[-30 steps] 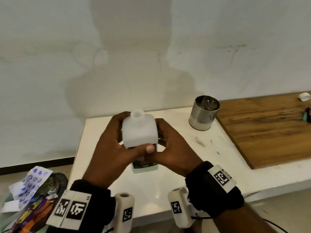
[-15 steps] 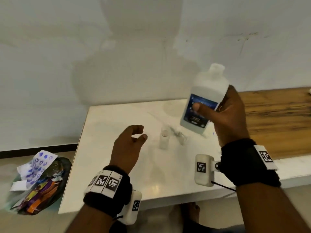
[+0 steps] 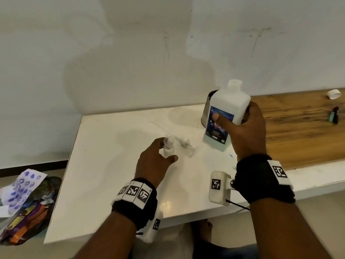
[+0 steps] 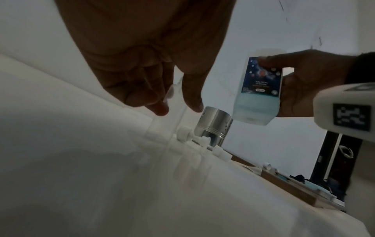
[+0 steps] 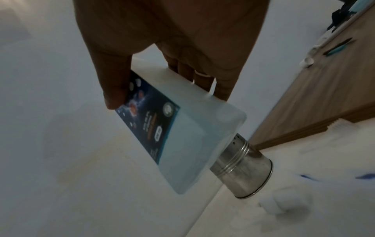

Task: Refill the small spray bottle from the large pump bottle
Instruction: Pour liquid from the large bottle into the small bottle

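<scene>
The large pump bottle (image 3: 228, 101) is white with a blue label (image 5: 150, 121), its neck uncapped. My right hand (image 3: 232, 114) grips it by the sides and holds it upright above the white table (image 3: 112, 174), at the right. Pale liquid fills its lower part (image 4: 253, 109). The small spray bottle (image 3: 169, 146) is clear and open-topped and stands on the table's middle. My left hand (image 3: 168, 150) holds it between thumb and fingers; the left wrist view shows them either side of the small bottle (image 4: 172, 115). The pump head (image 3: 185, 143) lies just right of it.
A perforated steel cup (image 3: 210, 99) stands behind the large bottle, at the edge of a wooden board (image 3: 298, 128). On the board lie a white cap (image 3: 334, 94) and a small teal item (image 3: 333, 116). A bag of wrappers (image 3: 24, 208) sits on the floor at left.
A second ago both hands held the large bottle at the table's middle. My right hand carried it up and right; my left hand let go, reached forward and took the small bottle.
</scene>
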